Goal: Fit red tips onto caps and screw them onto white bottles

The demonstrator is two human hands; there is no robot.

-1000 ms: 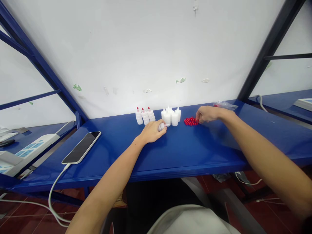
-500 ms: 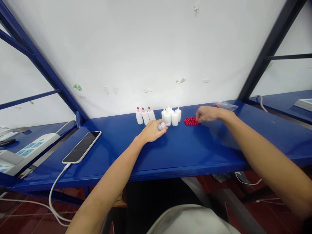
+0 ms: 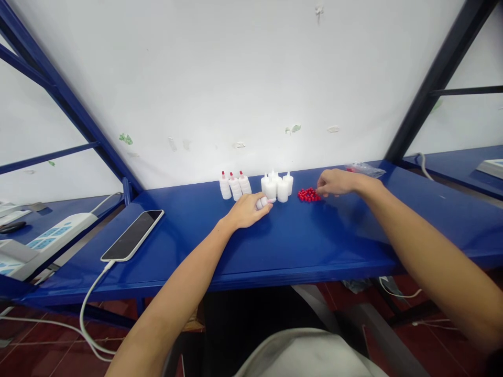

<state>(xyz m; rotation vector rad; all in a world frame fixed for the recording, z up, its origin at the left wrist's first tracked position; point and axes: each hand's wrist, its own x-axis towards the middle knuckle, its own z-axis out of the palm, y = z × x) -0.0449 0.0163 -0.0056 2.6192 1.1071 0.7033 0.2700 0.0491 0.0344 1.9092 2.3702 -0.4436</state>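
My left hand (image 3: 248, 210) is wrapped round a small white squeeze bottle (image 3: 262, 202), tipped on its side with its bare nozzle pointing right. Just behind it, several white bottles with uncapped nozzles (image 3: 282, 190) stand upright in a cluster. To their left are three white ribbed bottles (image 3: 234, 187) topped with red tips. My right hand (image 3: 333, 182) has its fingertips pinched together at the right edge of a pile of small red caps (image 3: 307, 195); whatever is between them is too small to make out.
A clear plastic bag (image 3: 366, 169) with something red in it lies at the back right of the blue table (image 3: 181, 246). At the left, a phone (image 3: 132, 235) is plugged into a white cable. Power strips (image 3: 58, 235) lie on the neighbouring table, beyond blue frame posts.
The bottle in my left hand has turned slightly, its nozzle angled a little more upward. My right hand stays at the red caps, its fingers shifting slightly.
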